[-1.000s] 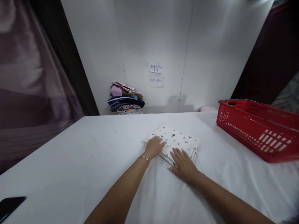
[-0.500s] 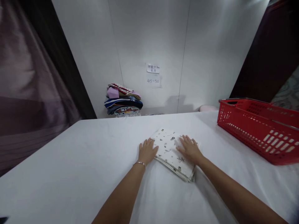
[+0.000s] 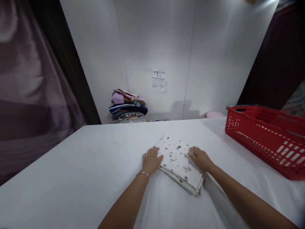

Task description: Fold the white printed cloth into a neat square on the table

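Observation:
A folded white cloth (image 3: pixel 175 160) with small grey and brown prints lies on the white-covered table, turned at an angle, its stacked layers showing along the near edge. My left hand (image 3: pixel 152 160) rests at the cloth's left corner, fingers spread and the thumb on top; a bracelet circles that wrist. On the opposite side, my right hand (image 3: pixel 200 159) lies over the right edge with its fingertips on the printed surface. Its fingers are loosely extended, palm down, and grip nothing that I can see.
A red plastic basket (image 3: pixel 257 136) with a metal handle stands on the right of the table (image 3: pixel 95 178). Against the wall at the back is a stack of folded fabrics (image 3: pixel 128 108). Paper notes (image 3: pixel 159 86) hang on the wall. A pinkish curtain (image 3: pixel 28 95) hangs on the left.
My right hand has drawn outward to the cloth's right edge, its fingers less spread. My left hand stays at the left corner. The whole view has shifted slightly, so things sit lower.

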`<control>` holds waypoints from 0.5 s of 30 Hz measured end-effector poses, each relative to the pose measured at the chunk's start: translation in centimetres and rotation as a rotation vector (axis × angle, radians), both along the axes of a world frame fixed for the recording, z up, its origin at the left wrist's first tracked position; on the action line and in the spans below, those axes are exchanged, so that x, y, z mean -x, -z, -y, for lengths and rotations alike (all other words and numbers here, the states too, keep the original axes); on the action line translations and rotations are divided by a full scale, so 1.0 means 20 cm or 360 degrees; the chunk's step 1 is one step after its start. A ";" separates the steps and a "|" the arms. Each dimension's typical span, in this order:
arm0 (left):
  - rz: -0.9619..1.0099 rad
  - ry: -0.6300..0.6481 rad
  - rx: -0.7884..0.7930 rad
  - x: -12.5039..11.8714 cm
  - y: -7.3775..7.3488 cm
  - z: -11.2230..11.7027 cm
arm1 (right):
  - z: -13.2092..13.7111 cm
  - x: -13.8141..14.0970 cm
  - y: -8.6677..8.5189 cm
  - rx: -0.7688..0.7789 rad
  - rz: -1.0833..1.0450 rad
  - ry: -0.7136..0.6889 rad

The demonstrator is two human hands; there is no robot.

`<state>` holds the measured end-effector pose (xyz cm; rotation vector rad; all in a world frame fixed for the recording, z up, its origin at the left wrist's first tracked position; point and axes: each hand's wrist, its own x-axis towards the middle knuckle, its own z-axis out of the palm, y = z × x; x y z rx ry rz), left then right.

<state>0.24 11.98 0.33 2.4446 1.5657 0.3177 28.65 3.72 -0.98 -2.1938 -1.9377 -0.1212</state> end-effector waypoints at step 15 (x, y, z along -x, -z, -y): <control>0.0196 -0.0181 0.0205 0.03 -0.06 -0.31 | 0.15 -0.06 -0.06 0.0297 -0.0303 0.0124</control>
